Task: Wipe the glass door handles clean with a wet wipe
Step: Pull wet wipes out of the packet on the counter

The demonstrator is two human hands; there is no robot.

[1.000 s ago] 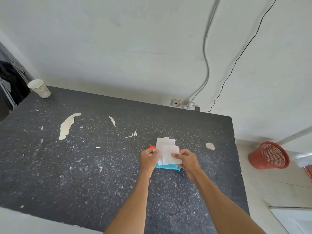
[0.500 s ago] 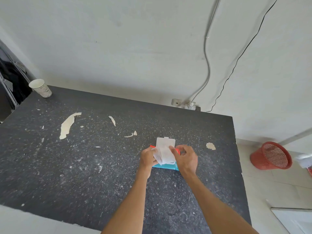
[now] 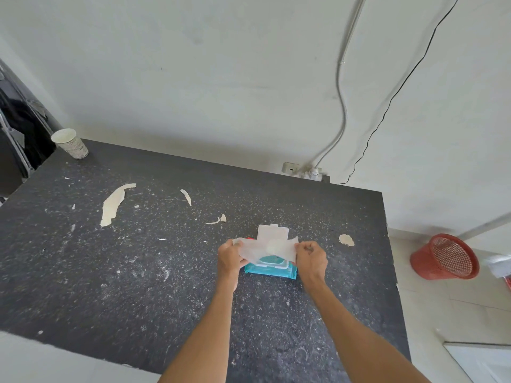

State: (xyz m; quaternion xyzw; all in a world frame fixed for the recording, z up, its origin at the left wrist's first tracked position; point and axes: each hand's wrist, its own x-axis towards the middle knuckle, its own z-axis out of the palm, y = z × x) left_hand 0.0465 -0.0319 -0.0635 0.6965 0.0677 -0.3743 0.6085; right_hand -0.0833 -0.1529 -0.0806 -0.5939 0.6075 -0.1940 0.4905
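A teal pack of wet wipes lies on the dark speckled table, its white flip lid standing open. A thin white wet wipe is stretched flat just above the pack. My left hand pinches its left end and my right hand pinches its right end. No glass door or handle is in view.
A paper cup stands at the table's far left corner. Torn paper scraps dot the tabletop. A red mesh bin sits on the tiled floor to the right. Cables run down the white wall to a socket.
The wipe was bunched between my hands over the pack. My hands have moved apart and the wipe is now spread out wide between them.
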